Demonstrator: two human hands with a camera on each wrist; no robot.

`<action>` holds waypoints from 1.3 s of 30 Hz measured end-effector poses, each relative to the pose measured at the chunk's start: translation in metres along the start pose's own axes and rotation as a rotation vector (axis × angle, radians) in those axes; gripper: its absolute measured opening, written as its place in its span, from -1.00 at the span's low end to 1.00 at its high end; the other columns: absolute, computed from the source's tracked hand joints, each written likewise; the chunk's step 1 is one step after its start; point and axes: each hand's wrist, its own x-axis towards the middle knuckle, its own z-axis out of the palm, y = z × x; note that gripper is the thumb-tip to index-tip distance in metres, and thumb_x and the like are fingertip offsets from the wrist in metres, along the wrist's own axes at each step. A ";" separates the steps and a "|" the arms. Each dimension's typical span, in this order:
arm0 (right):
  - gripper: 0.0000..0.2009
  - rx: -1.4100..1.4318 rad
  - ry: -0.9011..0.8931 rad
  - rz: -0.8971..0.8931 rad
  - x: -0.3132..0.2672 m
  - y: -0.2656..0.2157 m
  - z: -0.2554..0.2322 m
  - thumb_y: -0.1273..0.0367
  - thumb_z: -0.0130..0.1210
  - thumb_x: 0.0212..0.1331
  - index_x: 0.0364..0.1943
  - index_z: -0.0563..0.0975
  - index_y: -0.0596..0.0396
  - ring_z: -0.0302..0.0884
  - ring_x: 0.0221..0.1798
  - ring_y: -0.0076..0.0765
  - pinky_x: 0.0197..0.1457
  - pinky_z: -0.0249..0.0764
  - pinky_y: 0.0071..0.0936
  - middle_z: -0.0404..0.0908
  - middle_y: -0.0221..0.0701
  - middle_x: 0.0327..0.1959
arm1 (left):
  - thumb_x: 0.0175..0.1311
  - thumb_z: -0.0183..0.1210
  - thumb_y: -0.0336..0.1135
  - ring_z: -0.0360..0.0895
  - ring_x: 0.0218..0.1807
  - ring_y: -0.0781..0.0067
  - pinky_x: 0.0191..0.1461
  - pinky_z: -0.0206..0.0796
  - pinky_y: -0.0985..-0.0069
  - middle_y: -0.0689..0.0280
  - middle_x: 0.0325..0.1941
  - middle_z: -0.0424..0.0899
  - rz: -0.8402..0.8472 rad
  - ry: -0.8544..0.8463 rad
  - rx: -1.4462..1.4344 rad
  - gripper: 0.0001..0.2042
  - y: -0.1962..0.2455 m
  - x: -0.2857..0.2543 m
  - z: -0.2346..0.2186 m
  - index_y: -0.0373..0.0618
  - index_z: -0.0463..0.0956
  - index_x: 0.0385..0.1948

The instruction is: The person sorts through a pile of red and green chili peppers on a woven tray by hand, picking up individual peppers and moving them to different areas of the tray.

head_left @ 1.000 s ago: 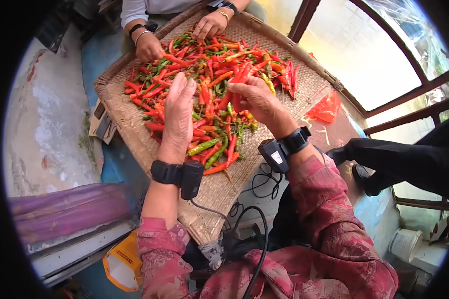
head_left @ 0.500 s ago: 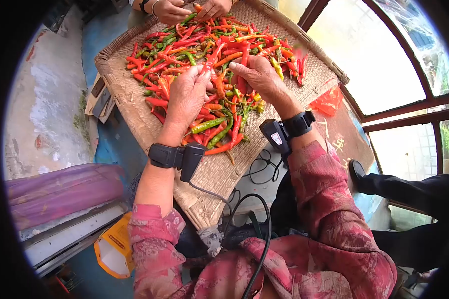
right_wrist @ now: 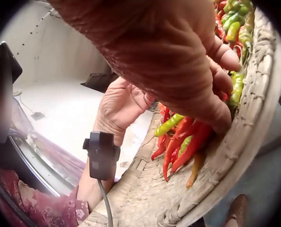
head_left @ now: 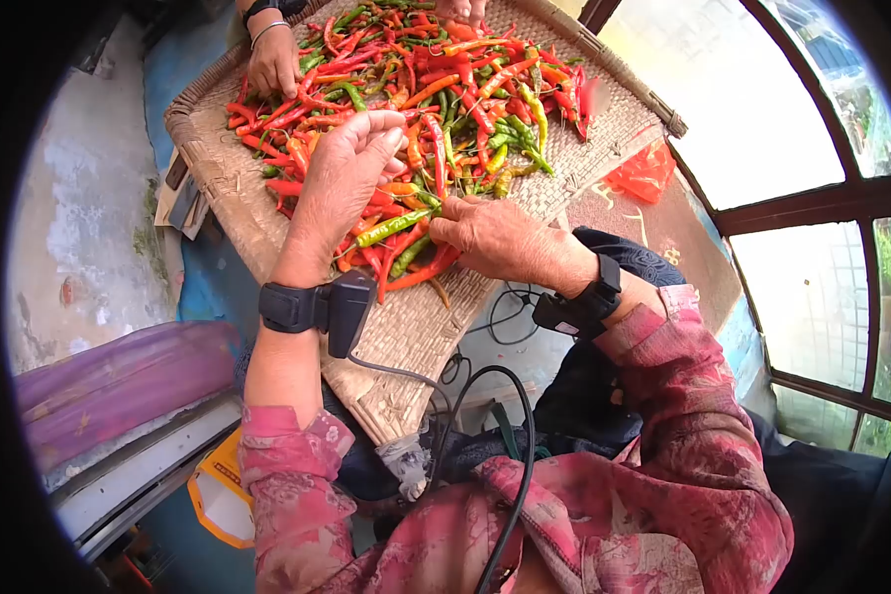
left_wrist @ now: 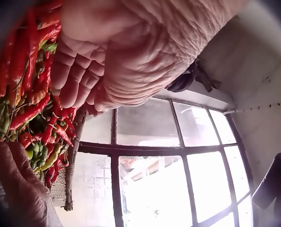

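Note:
A heap of red, orange and green chilli peppers [head_left: 431, 89] covers much of a woven tray [head_left: 366, 381]. My left hand [head_left: 342, 178] is raised over the left part of the heap, fingers bent loosely, thumb apart. Its palm [left_wrist: 145, 56] shows in the left wrist view with nothing in it. At the near right side of the heap, my right hand [head_left: 505, 238] reaches down with bent fingers. Its thumb is right by the stem end of a light green chilli [head_left: 391, 228]. The fingertips [right_wrist: 225, 59] reach in among the peppers; I cannot tell whether they grip one.
Across the tray, another person's hand [head_left: 274, 61] touches the peppers, and their other hand [head_left: 460, 10] is at the top edge. A red plastic bag [head_left: 643, 171] lies right of the tray. Black cable [head_left: 530, 426] loops before my body. Windows [head_left: 792, 297] stand at right.
My left hand has let go of the red chilli it held. My right hand has moved from the middle of the heap down to its near right side. The other person's hands have moved apart.

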 end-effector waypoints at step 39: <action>-0.68 1.037 0.429 0.169 0.068 -0.004 -0.009 0.30 0.11 0.17 -0.11 0.39 0.22 0.39 -0.23 -0.64 -0.18 0.39 -0.60 0.50 -0.40 -0.24 | 0.35 -0.08 -0.25 0.47 0.00 0.39 0.15 0.30 0.40 0.14 0.00 0.48 -0.005 -0.037 -0.649 -0.69 -0.025 -0.001 -0.006 -0.26 0.29 0.00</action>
